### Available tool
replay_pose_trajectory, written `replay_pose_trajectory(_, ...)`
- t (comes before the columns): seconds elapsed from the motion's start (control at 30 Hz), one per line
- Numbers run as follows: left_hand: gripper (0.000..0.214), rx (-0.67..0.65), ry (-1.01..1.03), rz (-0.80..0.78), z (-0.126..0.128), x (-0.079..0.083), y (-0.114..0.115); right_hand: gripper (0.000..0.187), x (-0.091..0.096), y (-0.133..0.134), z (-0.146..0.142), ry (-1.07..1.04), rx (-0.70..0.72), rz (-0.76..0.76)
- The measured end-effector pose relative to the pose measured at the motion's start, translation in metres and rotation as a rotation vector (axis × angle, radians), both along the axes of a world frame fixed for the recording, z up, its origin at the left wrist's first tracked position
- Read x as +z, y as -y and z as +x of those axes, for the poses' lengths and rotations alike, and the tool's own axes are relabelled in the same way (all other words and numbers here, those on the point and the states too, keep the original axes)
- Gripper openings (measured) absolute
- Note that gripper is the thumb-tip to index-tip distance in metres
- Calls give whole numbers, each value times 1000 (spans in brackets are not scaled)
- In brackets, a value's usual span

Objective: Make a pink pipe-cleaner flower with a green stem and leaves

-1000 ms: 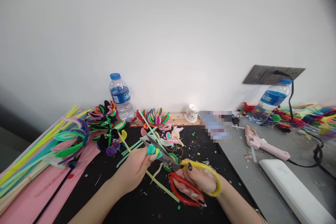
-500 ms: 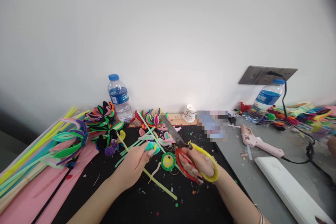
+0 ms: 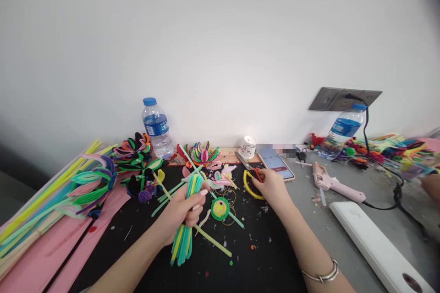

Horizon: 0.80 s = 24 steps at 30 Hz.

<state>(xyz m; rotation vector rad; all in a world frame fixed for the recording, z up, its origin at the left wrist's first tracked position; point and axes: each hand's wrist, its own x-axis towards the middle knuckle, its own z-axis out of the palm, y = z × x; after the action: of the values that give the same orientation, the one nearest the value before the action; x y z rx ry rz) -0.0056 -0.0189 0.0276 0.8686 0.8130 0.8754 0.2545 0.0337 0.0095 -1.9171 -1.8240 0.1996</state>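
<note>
My left hand (image 3: 180, 213) grips a folded bundle of teal, green and yellow pipe cleaners (image 3: 184, 238) that hangs down over the black mat (image 3: 144, 247). My right hand (image 3: 273, 187) reaches to the mat's far right corner and rests on the yellow and red scissors (image 3: 250, 178), whose blades point toward a small white cup (image 3: 248, 147). A coiled yellow-green disc (image 3: 220, 209) lies on the mat between the hands. Loose pipe cleaner stems (image 3: 206, 233) cross under my left hand.
Finished pipe-cleaner flowers (image 3: 202, 154) and two water bottles (image 3: 157, 127) stand along the wall. A phone (image 3: 277, 165), a pink glue gun (image 3: 335, 185) and a white power strip (image 3: 374, 247) lie on the grey table at right. Pipe cleaner stock (image 3: 41, 206) lies far left. Another person's hand (image 3: 431, 185) is at the right edge.
My right hand carried the scissors away from the bundle to the far right of the mat and set them down. My left hand turned the bundle so it hangs downward.
</note>
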Motion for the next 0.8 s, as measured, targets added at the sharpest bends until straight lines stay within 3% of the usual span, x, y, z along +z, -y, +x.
replay_pose_trajectory(0.13, 30, -85, 80, -27, 3, 2, 5, 19, 6, 5, -9, -154, 87, 196)
replay_pose_trajectory(0.23, 46, -169, 101, -70, 5, 7, 9, 18, 12, 20, -32, -394, 254, 228)
replay_pose_trajectory(0.33, 67, -246, 72, -101, 9, 8, 13, 15, 11, 38, -60, -698, 473, 87)
replay_pose_trajectory(0.43, 82, -319, 45, -120, 10, 4, 15, 20, 5, 51, -82, -983, 644, -224)
replay_pose_trajectory(0.53, 87, -362, 34, -120, 11, 1, 16, 29, -1, 55, -90, -1171, 718, -493)
replay_pose_trajectory(0.8, 80, -364, 64, -56, 14, 4, 17, 30, -4, 52, -85, -1278, 695, -533)
